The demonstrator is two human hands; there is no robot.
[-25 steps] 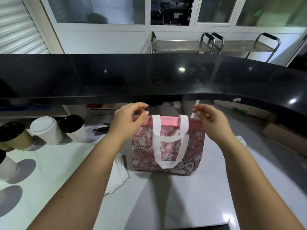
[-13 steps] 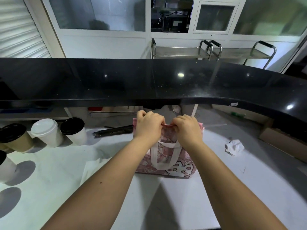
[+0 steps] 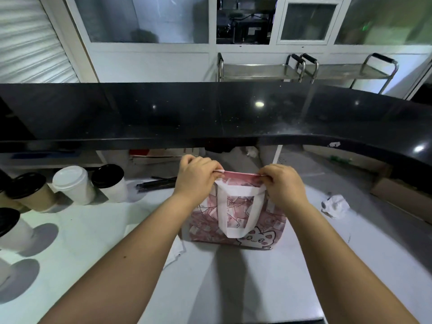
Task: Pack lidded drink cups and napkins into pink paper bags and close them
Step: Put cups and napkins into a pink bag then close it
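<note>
Spreads out from ctr along bag (image 3: 236, 220) top, w/ L hand (image 3: 198, 176) & R hand (image 3: 282, 183) both pinching edge flat, so mouth looks shut, closing approx. done.

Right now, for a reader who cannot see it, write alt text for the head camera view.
The left hand and right hand pinch the top edge of a pink bag standing on a white counter. Lidded cups stand to the left; crumpled white paper lies to the right.
</note>
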